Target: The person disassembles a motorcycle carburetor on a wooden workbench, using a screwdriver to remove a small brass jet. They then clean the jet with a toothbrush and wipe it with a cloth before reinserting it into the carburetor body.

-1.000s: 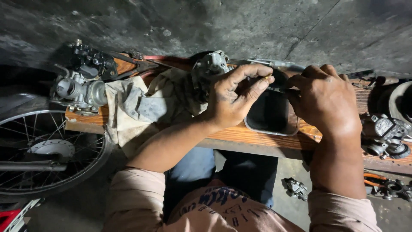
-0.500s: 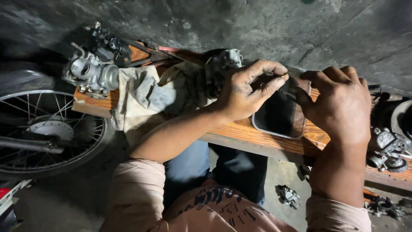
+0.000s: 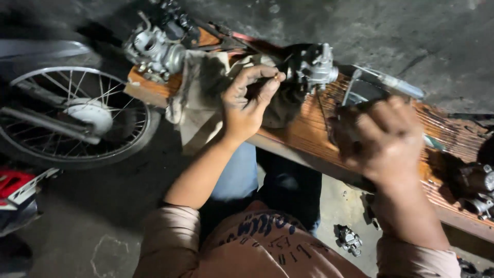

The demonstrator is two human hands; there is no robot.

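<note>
My left hand [image 3: 246, 105] pinches a small brass part [image 3: 278, 77] between thumb and fingertips, just left of a grey metal carburetor [image 3: 316, 68] that stands on the wooden bench [image 3: 309, 135]. A dirty rag [image 3: 203, 85] lies under and behind this hand. My right hand [image 3: 387, 140] is blurred and hangs with its fingers curled downward over a black tray [image 3: 360, 98] on the bench. Whether it holds anything is not visible.
A second carburetor [image 3: 154, 49] sits at the bench's left end. A spoked motorcycle wheel [image 3: 77, 118] stands on the floor to the left. A long tool [image 3: 393, 82] lies behind the tray. More engine parts [image 3: 478, 190] lie at the right, and a small metal piece [image 3: 350, 239] is on the floor.
My hands have come apart. The left hand moved left toward the carburetor with the small part in its fingers. The right hand dropped away over the tray. The view has shifted.
</note>
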